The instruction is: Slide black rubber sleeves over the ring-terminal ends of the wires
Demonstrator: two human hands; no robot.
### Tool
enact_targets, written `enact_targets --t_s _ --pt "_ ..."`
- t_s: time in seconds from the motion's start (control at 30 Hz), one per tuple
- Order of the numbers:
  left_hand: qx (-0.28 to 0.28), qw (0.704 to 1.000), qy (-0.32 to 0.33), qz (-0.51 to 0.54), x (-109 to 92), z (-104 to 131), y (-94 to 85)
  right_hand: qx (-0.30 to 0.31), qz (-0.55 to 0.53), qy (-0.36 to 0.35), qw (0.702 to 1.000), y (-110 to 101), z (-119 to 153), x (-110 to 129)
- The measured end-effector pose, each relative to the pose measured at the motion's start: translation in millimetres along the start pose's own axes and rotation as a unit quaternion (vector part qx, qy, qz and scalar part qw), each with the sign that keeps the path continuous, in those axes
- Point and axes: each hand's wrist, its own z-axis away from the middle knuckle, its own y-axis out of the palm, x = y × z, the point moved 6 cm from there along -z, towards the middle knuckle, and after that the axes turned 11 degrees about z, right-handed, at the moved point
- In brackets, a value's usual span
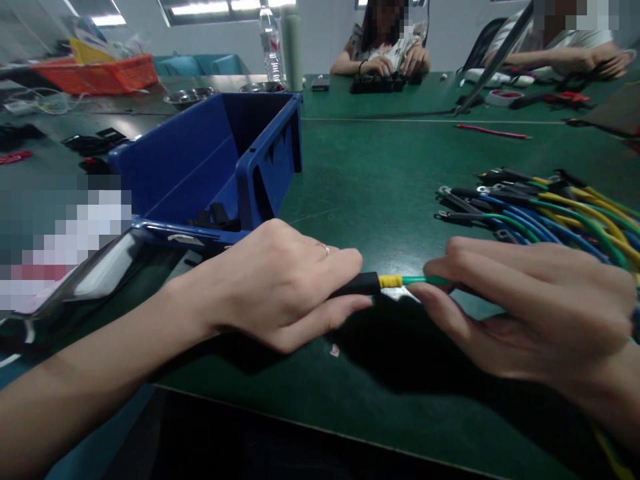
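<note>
My left hand (290,287) is closed around a black sleeve (369,284), whose right end sticks out past the fingers. From that end a short yellow band (390,281) shows, followed by a thin green wire (414,281). My right hand (520,300) pinches the green wire between thumb and forefinger, a little to the right of the band. The wire's far end is hidden behind my right hand. Both hands are just above the green table (350,200). The sleeve's left end is hidden inside my left hand.
A blue bin (270,167) with a few black pieces (217,215) stands left of centre. Bundled cables (545,207) with metal lugs lie at right. A red wire (493,132), a water bottle (271,47) and an orange basket (100,75) are farther back. Two people work across the table.
</note>
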Motion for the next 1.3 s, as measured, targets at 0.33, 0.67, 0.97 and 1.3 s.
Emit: enact_targets --t_s 0.33,0.67,0.97,1.3 --pt "0.019 1.000 -0.008 0.006 1 1 -0.5 0.032 -0.017 0.003 0.999 4 0 1" --pt "0.038 0.999 -0.013 0.007 0 -1 4.9 0.059 -0.049 -0.030 0.997 6 0 7" --pt "0.037 0.999 -0.001 0.030 -4 -2 8.5 0.043 -0.069 -0.039 0.996 4 0 7" --pt "0.049 0.998 -0.003 0.027 -6 -4 13.8 0.046 -0.064 -0.054 0.995 4 1 12"
